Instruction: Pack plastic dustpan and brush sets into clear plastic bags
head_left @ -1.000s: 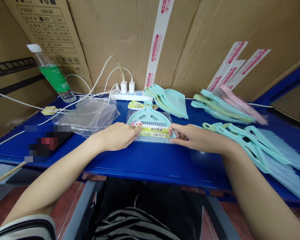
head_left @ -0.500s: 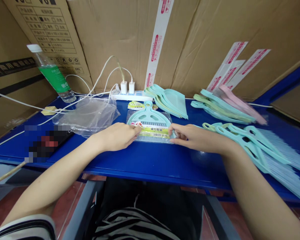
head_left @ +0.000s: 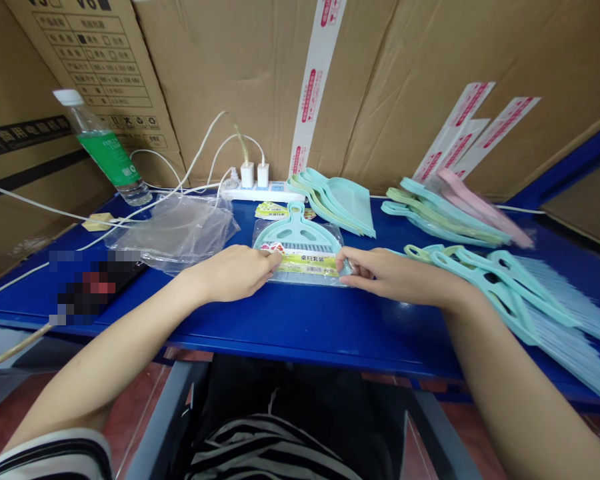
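A teal dustpan and brush set sealed in a clear plastic bag lies flat on the blue metal table, with a yellow and white label across it. My left hand grips the bag's left edge, fingertips on the label's corner. My right hand pinches the right edge between thumb and fingers. The brush bristles inside are partly hidden by the label.
Stacked teal dustpans stand behind the bag. Teal brushes lie at right, with mixed-colour dustpans behind them. Loose plastic bags, a power strip with chargers, and a water bottle sit at left. Cardboard boxes form the back wall.
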The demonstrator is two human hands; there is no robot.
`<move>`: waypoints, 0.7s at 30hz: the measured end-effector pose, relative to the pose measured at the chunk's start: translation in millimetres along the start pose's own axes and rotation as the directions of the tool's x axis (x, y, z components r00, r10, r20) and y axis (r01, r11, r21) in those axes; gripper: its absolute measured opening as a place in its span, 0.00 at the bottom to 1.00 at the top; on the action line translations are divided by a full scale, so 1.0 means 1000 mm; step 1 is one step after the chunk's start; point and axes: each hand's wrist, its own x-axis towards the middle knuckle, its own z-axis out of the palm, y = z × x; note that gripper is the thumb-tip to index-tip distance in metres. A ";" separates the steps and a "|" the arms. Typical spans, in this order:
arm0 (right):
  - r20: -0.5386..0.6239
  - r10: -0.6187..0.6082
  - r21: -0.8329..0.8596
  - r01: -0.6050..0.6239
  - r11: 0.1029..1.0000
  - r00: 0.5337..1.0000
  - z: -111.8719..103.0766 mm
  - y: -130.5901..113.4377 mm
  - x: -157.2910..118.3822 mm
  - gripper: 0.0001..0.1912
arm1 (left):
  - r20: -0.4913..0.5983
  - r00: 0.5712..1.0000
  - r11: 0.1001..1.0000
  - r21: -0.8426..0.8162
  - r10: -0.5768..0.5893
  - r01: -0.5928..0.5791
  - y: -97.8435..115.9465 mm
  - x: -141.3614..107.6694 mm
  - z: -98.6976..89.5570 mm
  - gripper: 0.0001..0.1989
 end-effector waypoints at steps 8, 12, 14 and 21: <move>-0.007 0.006 -0.040 -0.006 0.999 1.000 0.000 -0.001 0.000 0.07 | 0.012 1.000 1.000 -0.008 -0.007 0.007 -0.001 0.000 -0.001 0.09; -0.011 0.017 -0.079 -0.017 0.997 1.000 0.000 -0.002 0.000 0.08 | 0.002 1.000 1.000 0.001 -0.015 0.015 0.000 0.000 0.000 0.09; -0.011 0.026 -0.080 -0.027 0.996 1.000 0.000 -0.003 -0.001 0.07 | 0.005 1.000 0.999 0.019 -0.026 0.026 0.000 0.000 -0.001 0.09; -0.018 0.028 -0.038 -0.029 0.999 0.999 0.002 -0.002 0.001 0.05 | 0.018 0.997 0.996 0.059 -0.070 0.069 0.003 0.002 -0.003 0.11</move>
